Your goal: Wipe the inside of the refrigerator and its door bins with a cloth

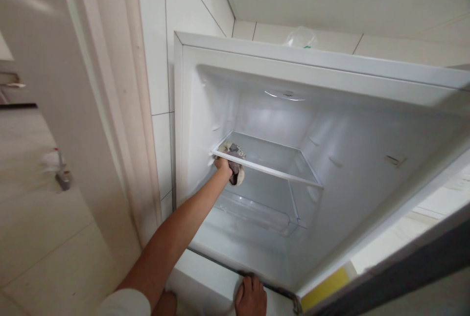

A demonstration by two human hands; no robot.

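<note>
My left hand (223, 165) reaches into an open white fridge and is closed around a bunched grey and white cloth (236, 154). The cloth wraps the front edge of a glass shelf (271, 152) near its left corner, showing both above and below the rim. Part of my left fingers is hidden by the cloth and shelf edge. Down at the fridge's lower front, my right hand (251, 297) has its fingers bent over the top edge of the white lower door (209, 269). Beneath the glass shelf is a clear plastic drawer (253, 208).
A light cover (285, 95) sits on the fridge ceiling. The open door's dark edge (414, 262) borders the right, near a yellow panel (326, 289). A wooden door frame (121, 86) stands close on the left. A clear plastic bag (301, 38) lies atop the fridge.
</note>
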